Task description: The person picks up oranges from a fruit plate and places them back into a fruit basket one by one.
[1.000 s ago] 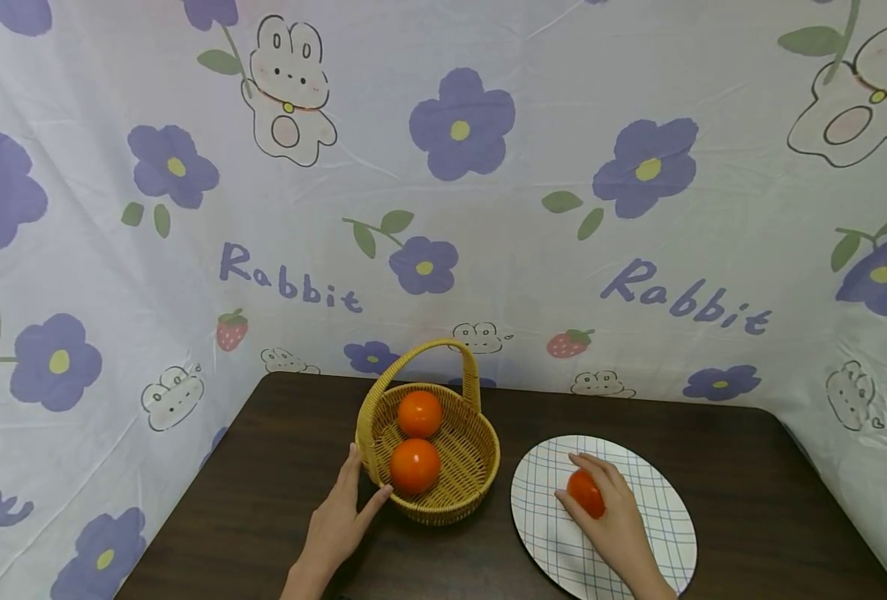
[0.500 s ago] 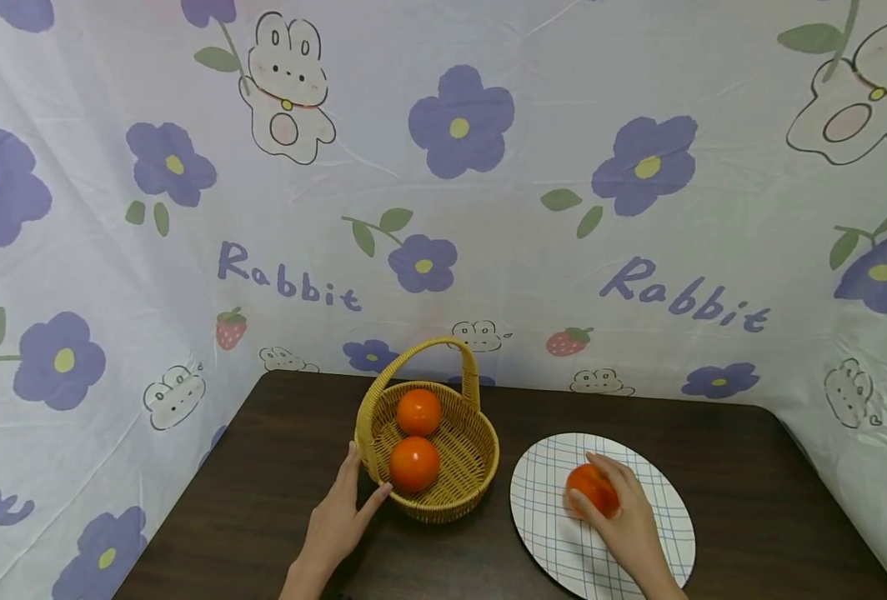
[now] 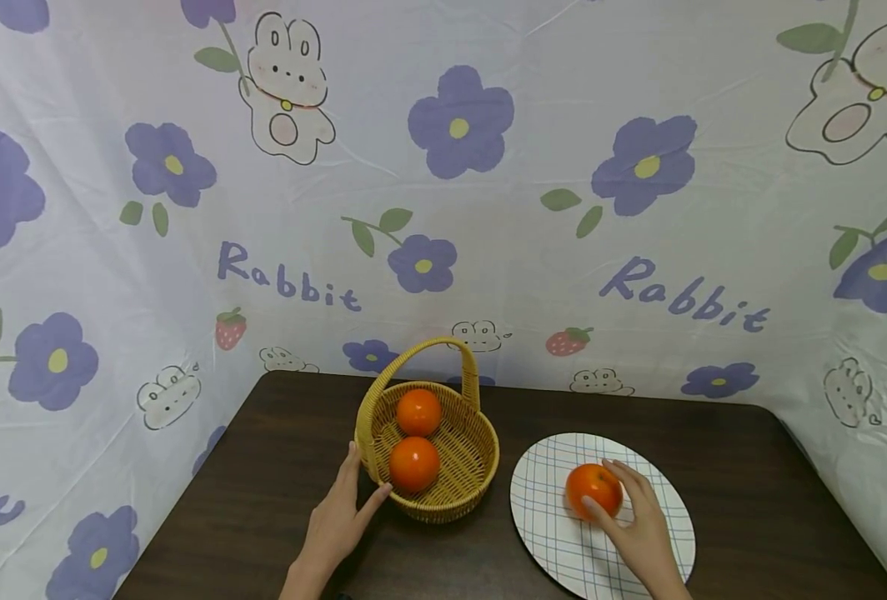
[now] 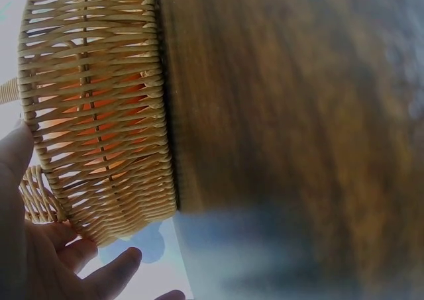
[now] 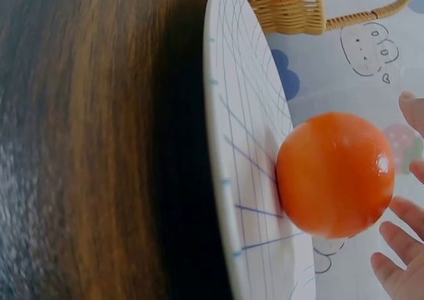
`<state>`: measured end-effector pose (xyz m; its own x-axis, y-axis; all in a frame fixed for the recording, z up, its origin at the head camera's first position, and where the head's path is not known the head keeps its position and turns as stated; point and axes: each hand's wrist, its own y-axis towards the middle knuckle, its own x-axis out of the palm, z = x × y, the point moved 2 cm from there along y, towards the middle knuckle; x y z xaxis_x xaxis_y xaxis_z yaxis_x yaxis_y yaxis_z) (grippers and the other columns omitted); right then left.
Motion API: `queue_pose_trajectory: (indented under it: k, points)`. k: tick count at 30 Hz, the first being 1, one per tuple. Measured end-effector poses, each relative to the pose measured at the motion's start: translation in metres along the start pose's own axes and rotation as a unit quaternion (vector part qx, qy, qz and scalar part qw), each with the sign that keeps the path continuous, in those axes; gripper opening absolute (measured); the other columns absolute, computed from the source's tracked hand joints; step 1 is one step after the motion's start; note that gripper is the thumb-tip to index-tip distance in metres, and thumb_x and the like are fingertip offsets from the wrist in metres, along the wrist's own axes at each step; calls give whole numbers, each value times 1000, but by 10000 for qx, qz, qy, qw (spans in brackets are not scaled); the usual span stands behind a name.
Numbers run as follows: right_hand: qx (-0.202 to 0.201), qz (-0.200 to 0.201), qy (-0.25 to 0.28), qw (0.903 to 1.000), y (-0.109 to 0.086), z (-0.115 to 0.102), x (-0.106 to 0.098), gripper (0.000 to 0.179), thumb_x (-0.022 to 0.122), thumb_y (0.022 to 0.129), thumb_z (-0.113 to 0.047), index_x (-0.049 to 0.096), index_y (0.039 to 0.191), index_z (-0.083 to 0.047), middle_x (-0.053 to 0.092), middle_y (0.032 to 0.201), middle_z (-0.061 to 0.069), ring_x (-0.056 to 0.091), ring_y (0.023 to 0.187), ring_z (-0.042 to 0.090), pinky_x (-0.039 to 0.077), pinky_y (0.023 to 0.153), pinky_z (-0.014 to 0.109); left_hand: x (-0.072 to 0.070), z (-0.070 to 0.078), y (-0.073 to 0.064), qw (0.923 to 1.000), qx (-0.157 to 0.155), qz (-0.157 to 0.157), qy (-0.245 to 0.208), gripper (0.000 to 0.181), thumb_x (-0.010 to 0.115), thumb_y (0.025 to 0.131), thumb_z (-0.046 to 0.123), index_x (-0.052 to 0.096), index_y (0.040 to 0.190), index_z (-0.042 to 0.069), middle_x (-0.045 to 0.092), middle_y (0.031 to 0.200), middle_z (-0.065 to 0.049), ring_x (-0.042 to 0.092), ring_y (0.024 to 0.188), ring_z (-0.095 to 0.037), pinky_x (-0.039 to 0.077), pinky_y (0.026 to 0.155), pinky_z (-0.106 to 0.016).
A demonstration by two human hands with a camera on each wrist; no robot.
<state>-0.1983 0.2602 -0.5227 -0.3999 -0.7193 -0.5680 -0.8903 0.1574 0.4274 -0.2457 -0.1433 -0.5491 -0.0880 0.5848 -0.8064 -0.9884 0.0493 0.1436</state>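
Note:
A yellow wicker basket (image 3: 481,467) with a tall handle holds two oranges (image 3: 414,464). My left hand (image 3: 334,518) rests against its near left side, with thumb and index finger straight and at the rim. In the left wrist view the fingers (image 4: 116,273) spread beside the woven wall. Another glossy orange (image 5: 336,174) sits on a round white plate (image 3: 541,492) with blue grid lines. My right hand (image 3: 642,529) is around its right side, fingers loosely bent. The right wrist view shows a gap between those fingertips (image 5: 391,237) and the fruit.
Everything stands on a dark wooden table (image 3: 263,500). Behind and beside it hangs a white cloth (image 3: 518,250) printed with purple flowers and rabbits. The basket is left of the plate, a short stretch of table between them.
My right hand has drawn back to the right and spread from the orange, which now shows more fully on the plate. The left hand and basket have stayed in place.

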Motion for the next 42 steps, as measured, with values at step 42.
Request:
queue_pose_trajectory:
  k: [42]
  points:
    - [803,-741,143,9939,5,19,14,73,72,81,-35,39,139,-6,43,130,22,49,114,41,45,88,53,2,1,-2,9999,-66,33,-96,83,46,87,63,10,151,24,12,156,1,46,124,-34,48,75,-52]
